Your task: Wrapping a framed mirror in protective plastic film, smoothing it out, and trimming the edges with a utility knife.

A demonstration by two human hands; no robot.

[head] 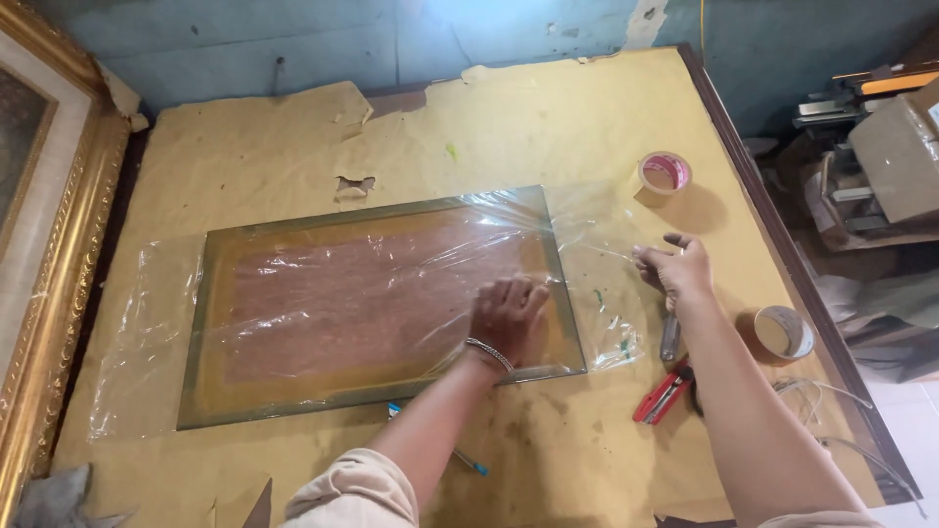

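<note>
Two hands work one sheet of clear plastic film (323, 293) from the head camera's downward view. My left hand (509, 318), a bracelet (489, 354) at the wrist, lies open and flat, fingers spread, pressing the film onto a rectangular glass panel (377, 308) near its right end. My right hand (678, 269) pinches the film's right edge between thumb and fingers, just past the panel's short side.

The panel lies flat on a table covered in torn brown paper (548, 127), its long axis running left to right, slightly tilted so the right end sits lower. The film overhangs both short ends, more loosely on the left.

Bare paper stays open above the panel and below it. To the right, room narrows: a tape roll (663, 178) sits near the far corner, another tape roll (782, 332) near the table's dark edge, a red stapler (663, 396) just beside my right forearm. A gilded picture frame (54, 244) borders the left side.
</note>
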